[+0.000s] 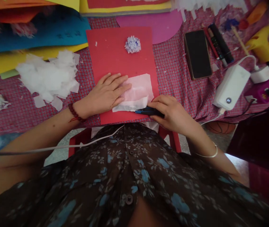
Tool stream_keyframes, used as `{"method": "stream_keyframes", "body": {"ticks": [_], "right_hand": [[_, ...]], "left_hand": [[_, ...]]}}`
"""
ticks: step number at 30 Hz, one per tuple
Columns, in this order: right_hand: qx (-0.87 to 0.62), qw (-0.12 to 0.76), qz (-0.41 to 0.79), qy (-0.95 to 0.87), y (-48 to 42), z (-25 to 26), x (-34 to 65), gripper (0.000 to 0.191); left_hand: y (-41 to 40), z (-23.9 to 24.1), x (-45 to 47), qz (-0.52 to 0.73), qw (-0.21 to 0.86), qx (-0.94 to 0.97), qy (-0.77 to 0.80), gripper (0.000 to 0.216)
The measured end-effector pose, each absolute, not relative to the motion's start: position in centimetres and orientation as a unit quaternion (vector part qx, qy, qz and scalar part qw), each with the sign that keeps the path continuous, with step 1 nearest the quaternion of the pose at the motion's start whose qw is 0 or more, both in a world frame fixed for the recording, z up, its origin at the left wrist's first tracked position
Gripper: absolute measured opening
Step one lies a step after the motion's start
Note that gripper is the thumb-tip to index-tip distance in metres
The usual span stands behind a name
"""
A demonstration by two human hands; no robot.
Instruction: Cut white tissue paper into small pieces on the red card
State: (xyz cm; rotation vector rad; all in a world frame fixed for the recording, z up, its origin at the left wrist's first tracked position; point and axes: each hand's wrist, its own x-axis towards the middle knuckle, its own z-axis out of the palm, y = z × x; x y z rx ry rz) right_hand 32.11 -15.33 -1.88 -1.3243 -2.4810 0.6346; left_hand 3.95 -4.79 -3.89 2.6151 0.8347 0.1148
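Note:
My left hand (106, 94) lies flat with fingers stretched out, pressing down a sheet of white tissue paper (139, 91) on a red card (117, 60). My right hand (170, 112) is closed around a dark pen-like tool with a blue tip (144, 111), whose tip touches the lower edge of the tissue. A small crumpled white-and-blue tissue ball (133, 44) sits near the far end of the red card.
A heap of white tissue pieces (49, 75) lies to the left. Coloured paper sheets (37, 31) are stacked at the back. A black phone (197, 52), markers (218, 42), a white power bank (231, 86) with cables and a yellow glue gun (262, 44) are on the right.

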Motion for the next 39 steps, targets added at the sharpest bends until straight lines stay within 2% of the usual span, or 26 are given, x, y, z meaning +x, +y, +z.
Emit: {"method": "stream_keyframes", "body": {"ticks": [12,17,22,29,39], "right_hand": [[-0.471,0.159,0.205,-0.843,-17.8,-2.0,32.6,0.033],[-0.473,0.156,0.205,-0.842,-17.5,-2.0,32.5,0.032],[-0.477,0.147,0.21,-0.841,-17.4,-1.8,32.4,0.033],[-0.475,0.15,0.214,-0.84,-17.0,-1.8,32.5,0.032],[-0.461,0.13,0.216,-0.851,-15.3,-2.1,31.7,0.032]], "left_hand": [[-4.8,-3.6,3.8,0.033,0.221,0.924,0.31,0.055],[-3.4,-2.8,3.9,0.037,0.264,0.917,0.295,0.065],[-2.9,-2.7,5.5,0.026,0.232,0.94,0.249,0.075],[-2.7,-4.0,6.5,0.032,0.256,0.94,0.223,0.068],[-2.5,-4.0,6.4,0.006,0.244,0.944,0.225,0.07]]}}
